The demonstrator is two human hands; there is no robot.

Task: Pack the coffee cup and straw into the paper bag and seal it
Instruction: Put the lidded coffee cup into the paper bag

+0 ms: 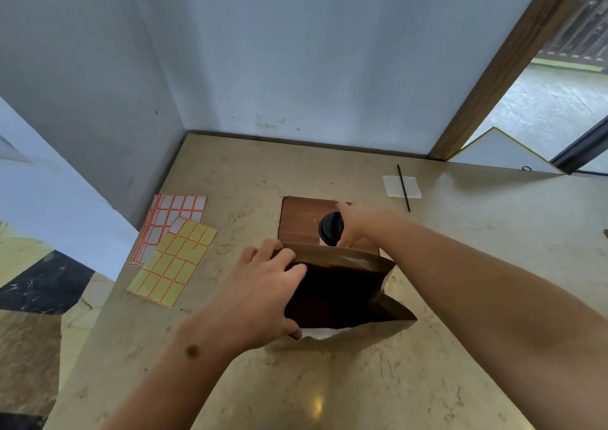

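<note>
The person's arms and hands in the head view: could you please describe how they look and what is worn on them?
Both forearms are bare, with no sleeves, gloves, watch or rings visible. The left hand has a small dark round mark at its wrist. The right hand shows no markings.

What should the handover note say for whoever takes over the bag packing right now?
Left hand: grip on the near-left rim of the paper bag, holding its mouth open.
Right hand: grip around the coffee cup, black lid showing, held just behind the bag's open mouth above the wooden board.
Straw: untouched, lying across a white napkin at the far right of the counter.
Sticker sheets: to the left of the bag, untouched.
Done: bag opened, cup picked up.
Left: lower cup into bag, add straw, close the top and seal it, probably with a sticker.
</note>
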